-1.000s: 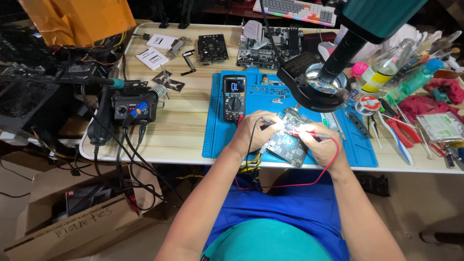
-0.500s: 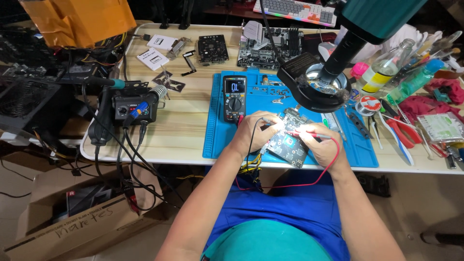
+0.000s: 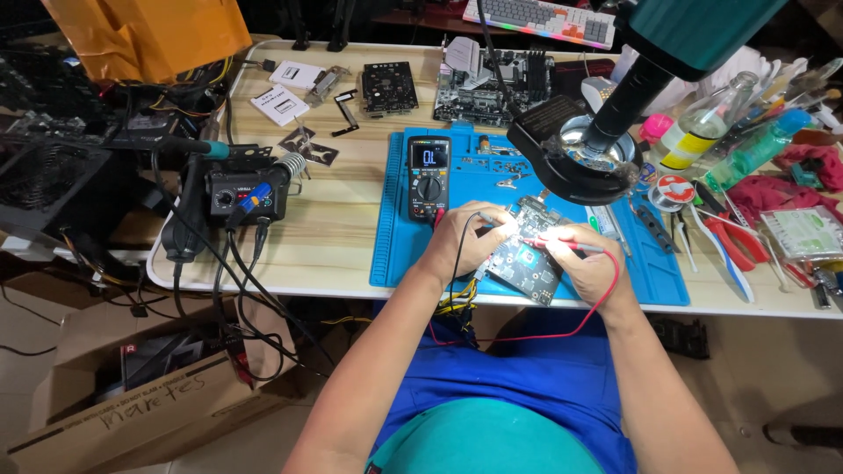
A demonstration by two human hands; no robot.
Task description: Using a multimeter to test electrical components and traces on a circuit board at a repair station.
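- The wooden table [image 3: 325, 237] carries a blue work mat [image 3: 395, 254], and everything in hand lies on the near half of that mat.
- A black magnifier lamp [image 3: 575, 162] stands at about 1 o'clock from the hands, its lit ring above the far edge of the circuit board [image 3: 525, 263].
- The board lies flat between the two hands, its long axis running from 11 o'clock to 5 o'clock, tilted against the mat's edge.
- The meter [image 3: 428, 178] sits upright on the mat at 11 o'clock from the left hand [image 3: 465, 241], close by.
- The left hand is closed on the black probe [image 3: 486, 217], tip aimed toward 3 o'clock onto the board.
- The right hand [image 3: 590, 263] pinches the red probe [image 3: 549, 243], tip aimed toward 9 o'clock; both hands touch the board, about equally near.
- The red lead [image 3: 580, 323] loops down off the table edge toward 6 o'clock.
- A cardboard box [image 3: 140, 404] on the floor at 8 o'clock holds dark items I cannot make out.
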